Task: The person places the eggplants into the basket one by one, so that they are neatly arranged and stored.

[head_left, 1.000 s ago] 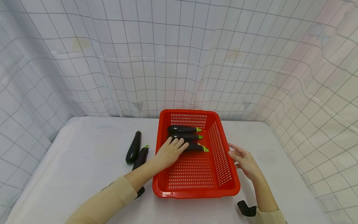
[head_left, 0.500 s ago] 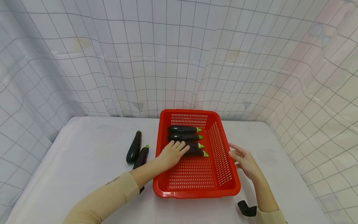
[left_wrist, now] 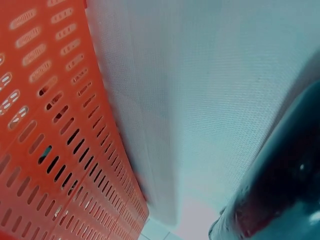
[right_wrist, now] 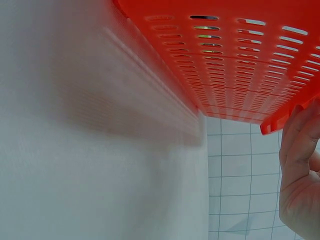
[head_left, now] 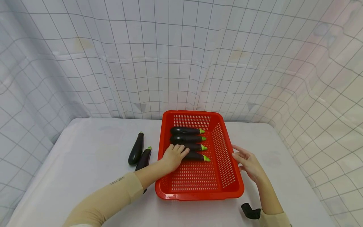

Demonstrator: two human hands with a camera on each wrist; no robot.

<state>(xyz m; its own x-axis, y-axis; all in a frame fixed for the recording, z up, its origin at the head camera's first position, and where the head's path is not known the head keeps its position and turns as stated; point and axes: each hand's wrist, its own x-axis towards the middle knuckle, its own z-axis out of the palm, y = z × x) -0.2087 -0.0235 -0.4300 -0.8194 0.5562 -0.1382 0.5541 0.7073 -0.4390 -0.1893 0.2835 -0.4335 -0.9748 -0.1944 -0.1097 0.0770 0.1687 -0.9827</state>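
Several dark eggplants with green stems lie side by side in a red perforated plastic basket [head_left: 195,195]. My left hand [head_left: 173,158] is down inside it, its fingers curled over the nearest eggplant [head_left: 196,156]. Just beyond the fingertips lies another eggplant [head_left: 196,147]; two more eggplants, including one against the far end [head_left: 185,130], sit behind. My right hand [head_left: 249,164] touches the basket's right rim from outside with loosely extended fingers. The right wrist view shows that hand [right_wrist: 302,170] beside the basket wall [right_wrist: 235,65].
Left of the basket on the white table [head_left: 93,157] lie an eggplant [head_left: 136,149] and another eggplant [head_left: 144,158], partly covered by my left arm. The left wrist view shows a dark eggplant [left_wrist: 280,175] close to the camera. A grid-patterned white curtain [head_left: 181,63] surrounds the table.
My left hand has shifted slightly towards me, and the nearest eggplant has come with it, opening space from the one behind. My right hand stays at the rim.
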